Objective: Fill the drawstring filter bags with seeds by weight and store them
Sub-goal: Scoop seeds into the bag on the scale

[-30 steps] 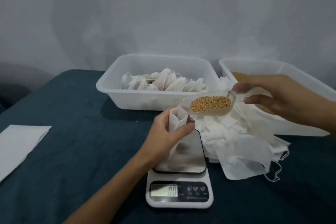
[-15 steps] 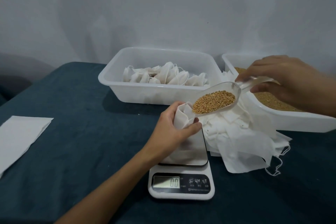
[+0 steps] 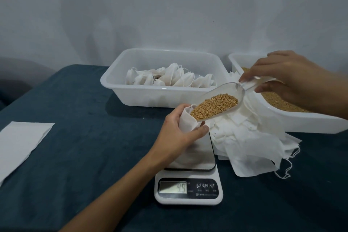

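Best to tip the clear scoop (image 3: 224, 100) slowly, lip inside the filter bag (image 3: 186, 120), watching the scale (image 3: 188, 190) display. The left hand (image 3: 178, 133) curls round the bag, holding its mouth open above the scale's platform. The right hand (image 3: 293, 79) pinches the scoop's handle, seeds (image 3: 214, 105) heaped at its near-left lip.

Left hand (image 3: 177, 133) grips open filter bag (image 3: 186, 121) over the scale (image 3: 189, 181); right hand (image 3: 290, 79) tilts seed-filled clear scoop (image 3: 218, 103) into bag mouth above the scale.
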